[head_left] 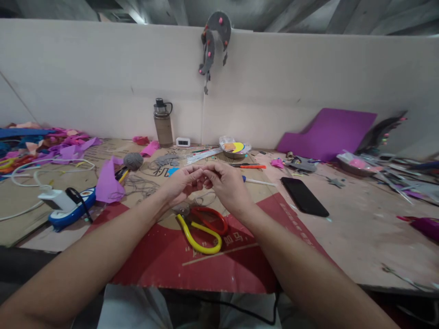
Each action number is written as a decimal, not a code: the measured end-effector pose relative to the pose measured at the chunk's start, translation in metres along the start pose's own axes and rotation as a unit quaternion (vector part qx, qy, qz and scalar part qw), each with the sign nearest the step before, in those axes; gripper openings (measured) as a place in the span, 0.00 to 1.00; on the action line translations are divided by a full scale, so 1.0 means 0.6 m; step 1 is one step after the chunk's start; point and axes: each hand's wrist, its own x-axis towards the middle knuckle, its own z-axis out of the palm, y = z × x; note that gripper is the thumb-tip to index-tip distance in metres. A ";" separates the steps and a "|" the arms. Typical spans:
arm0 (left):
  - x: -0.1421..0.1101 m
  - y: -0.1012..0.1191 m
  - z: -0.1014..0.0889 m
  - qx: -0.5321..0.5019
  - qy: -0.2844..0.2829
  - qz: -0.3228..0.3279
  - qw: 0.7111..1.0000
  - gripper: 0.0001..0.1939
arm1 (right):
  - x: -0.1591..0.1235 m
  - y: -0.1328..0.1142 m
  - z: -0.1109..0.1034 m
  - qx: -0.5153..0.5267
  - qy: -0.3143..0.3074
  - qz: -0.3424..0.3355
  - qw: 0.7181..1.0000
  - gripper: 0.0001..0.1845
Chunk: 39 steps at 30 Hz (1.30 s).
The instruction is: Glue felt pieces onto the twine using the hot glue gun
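My left hand (185, 183) and my right hand (224, 182) meet over the middle of the table, fingertips pinched together. Whatever sits between the fingers is too small or hidden to make out. Just below them lie scissors (200, 249) with one yellow and one red handle; their blades are partly hidden under the hands. Loose grey yarn (139, 185) trails on the cardboard left of my left hand, leading toward a grey yarn ball (133, 161). A bit of blue material (173, 171) shows beside the left fingers.
A red printed cardboard sheet (154, 269) covers the near edge. A black phone (304, 196) lies at right, a blue power strip (73, 210) at left. Behind stand a water bottle (163, 125) and a metal dish (236, 154). Felt scraps (65, 146) are heaped far left.
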 end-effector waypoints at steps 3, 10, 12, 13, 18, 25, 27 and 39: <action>0.002 0.001 -0.004 -0.010 -0.002 -0.020 1.000 0.15 | 0.004 -0.001 -0.007 -0.066 -0.007 -0.050 0.997 0.09; 0.003 0.008 -0.010 -0.031 -0.002 -0.069 0.997 0.17 | 0.008 -0.004 -0.015 -0.122 -0.027 -0.093 0.988 0.08; 0.004 0.010 -0.013 -0.017 -0.012 -0.086 0.996 0.16 | 0.009 -0.004 -0.016 -0.127 -0.037 -0.083 0.988 0.08; 0.005 0.010 -0.015 -0.011 -0.011 -0.090 0.996 0.15 | 0.010 -0.002 -0.016 -0.125 -0.040 -0.073 0.989 0.08; 0.010 0.012 -0.025 0.006 0.052 -0.062 0.997 0.15 | 0.017 0.022 -0.010 -0.049 -0.001 0.063 0.997 0.06; 0.013 0.011 -0.028 0.001 0.047 -0.042 0.998 0.16 | 0.011 0.027 0.005 0.101 -0.039 0.084 0.991 0.09; 0.012 0.011 -0.027 0.006 0.042 -0.044 0.998 0.16 | 0.007 0.021 0.005 0.054 -0.039 0.057 0.996 0.09; 0.006 0.027 -0.028 0.143 0.017 -0.049 0.988 0.14 | 0.005 0.014 -0.004 -0.134 -0.036 -0.078 0.987 0.08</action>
